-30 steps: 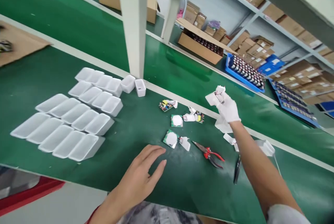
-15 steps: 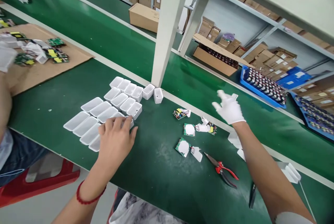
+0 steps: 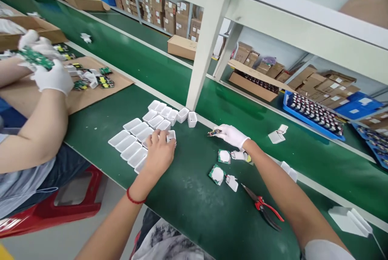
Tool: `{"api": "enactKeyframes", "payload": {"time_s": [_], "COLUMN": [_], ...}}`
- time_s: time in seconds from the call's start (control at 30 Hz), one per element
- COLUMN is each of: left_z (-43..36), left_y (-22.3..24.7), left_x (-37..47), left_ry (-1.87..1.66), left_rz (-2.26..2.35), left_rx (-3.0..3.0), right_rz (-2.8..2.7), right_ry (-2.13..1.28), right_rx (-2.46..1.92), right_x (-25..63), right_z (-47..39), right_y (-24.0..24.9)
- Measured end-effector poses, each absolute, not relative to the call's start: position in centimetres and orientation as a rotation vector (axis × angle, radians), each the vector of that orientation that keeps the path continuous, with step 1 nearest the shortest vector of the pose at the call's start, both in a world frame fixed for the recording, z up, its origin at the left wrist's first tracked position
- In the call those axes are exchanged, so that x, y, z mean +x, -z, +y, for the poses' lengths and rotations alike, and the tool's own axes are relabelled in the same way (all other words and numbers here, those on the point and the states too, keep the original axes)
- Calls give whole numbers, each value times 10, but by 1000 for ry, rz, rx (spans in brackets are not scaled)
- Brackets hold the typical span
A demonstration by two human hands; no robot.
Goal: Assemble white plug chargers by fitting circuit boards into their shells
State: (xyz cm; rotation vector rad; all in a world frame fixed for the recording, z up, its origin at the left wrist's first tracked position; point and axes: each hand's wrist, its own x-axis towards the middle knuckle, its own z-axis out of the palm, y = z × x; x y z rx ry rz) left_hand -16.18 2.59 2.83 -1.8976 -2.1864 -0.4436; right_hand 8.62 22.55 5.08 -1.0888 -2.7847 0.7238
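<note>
My left hand [image 3: 160, 149], bare with a red cord at the wrist, has its fingers curled over a white plastic case [image 3: 171, 135] at the near right end of several rows of open cases [image 3: 132, 152]. My right hand [image 3: 233, 136], in a white glove, pinches the edge of a small circuit board [image 3: 214, 133] just above the green table. Nearer me lie two green boards with round white pads [image 3: 224, 156] [image 3: 217, 174], wired to white plastic parts [image 3: 232, 183]. Red-handled needle-nose pliers [image 3: 262, 205] rest below them.
A co-worker's gloved hands [image 3: 50, 72] hold a green board at the left, over cardboard [image 3: 100, 94]. A white post [image 3: 206, 46] rises from the table's far edge. On the green belt lies a white part [image 3: 277, 134]; a blue tray [image 3: 313, 114] stands beyond.
My right hand has come left from over the belt, leaving a white part there, and has taken hold of the small circuit board. My left hand stays at the cases. The view has turned left.
</note>
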Motion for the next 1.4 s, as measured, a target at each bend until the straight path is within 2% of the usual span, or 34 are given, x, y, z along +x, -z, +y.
{"api": "enactKeyframes", "payload": {"time_s": [0.2, 0.4, 0.5, 0.6, 0.73, 0.9, 1.0, 1.2, 1.3, 1.4], "left_z": [-4, -36, -43, -43, -36, -34, -42, -58, -53, -46], "left_y": [-24, -9, -9, -19, -42, -49, -46, -46, -31, -4], "left_x": [-133, -100, -93, -87, -82, -77, -69, -71, -83, -89], "left_ry": [669, 918, 1022, 1105, 1274, 1687, 1750, 1479, 1233, 1169], "left_rz": [-1973, -2118, -2132, -1927, -1600, -1997, -2144, -2183, -2310, -2477], "left_rx": [-2331, -2655, -2611, -2610, -2933, -2887, -2807, -2846, -2567, -2324], "right_rz": [-2320, -1625, -1406, -1246, -1200, -1400, -1411, -1358, -1285, -1231], "right_ry": [-1046, -1718, -1816, -1937, -2127, -1934, -1732, -1633, -1600, -1528], "right_rx": [-1198, -1131, -1121, -933, -813, -851, -982, -1070, -1044, -1056], "right_x": [134, 155, 151, 144, 133, 130, 128, 125, 127, 128], "right_z": [159, 72, 43, 29, 26, 15, -1, -22, -19, -12], "right_y": [-76, -51, -42, -50, -72, -73, -59, -45, -41, -37]}}
